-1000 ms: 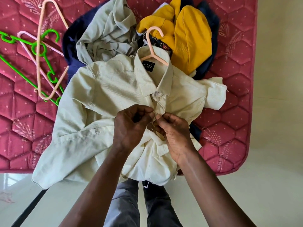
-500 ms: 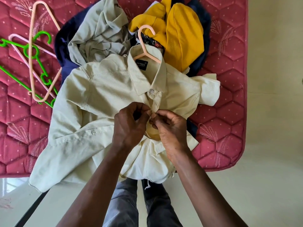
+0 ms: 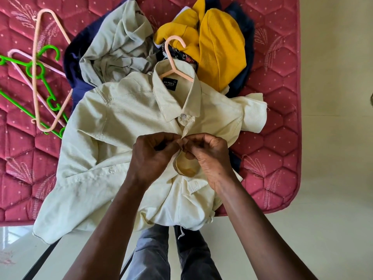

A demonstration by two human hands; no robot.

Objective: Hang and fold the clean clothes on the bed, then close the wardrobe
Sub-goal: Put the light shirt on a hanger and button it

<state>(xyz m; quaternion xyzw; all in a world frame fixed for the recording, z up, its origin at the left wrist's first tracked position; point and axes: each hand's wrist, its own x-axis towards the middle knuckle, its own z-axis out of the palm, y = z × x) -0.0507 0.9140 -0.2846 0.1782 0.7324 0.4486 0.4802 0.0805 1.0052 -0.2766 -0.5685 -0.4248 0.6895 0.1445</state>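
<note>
Both my forearms reach forward and meet over the front of the pale cream short-sleeved shirt [image 3: 125,126]. It lies face up on the maroon quilted mattress of the bed [image 3: 272,138], with its hem spilling over the near edge above my grey trousers [image 3: 149,255].

My left hand [image 3: 153,156] is knuckles-up, fingers curled inward, and thumb and forefinger pinch one edge of the shirt's front opening a little below the fastened collar button. My right hand [image 3: 210,156] faces it with the wrist bent, fingers curled, and its fingertips pinch the opposite edge. The tips of both hands touch at the placket. Each grip is narrow and closed on shirt cloth. I cannot tell whether a button sits between my fingers. Just under my hands the shirt front gapes in a small oval.

A peach plastic hanger [image 3: 171,55] sits inside the collar, its hook pointing away from me. Beyond the collar lie a mustard-yellow garment [image 3: 220,47], a crumpled grey-green garment [image 3: 121,47] and dark navy cloth [image 3: 74,63]. To my left, loose hangers rest tangled on the mattress, a second peach hanger [image 3: 38,77] lying across a bright green hanger [image 3: 46,91].
</note>
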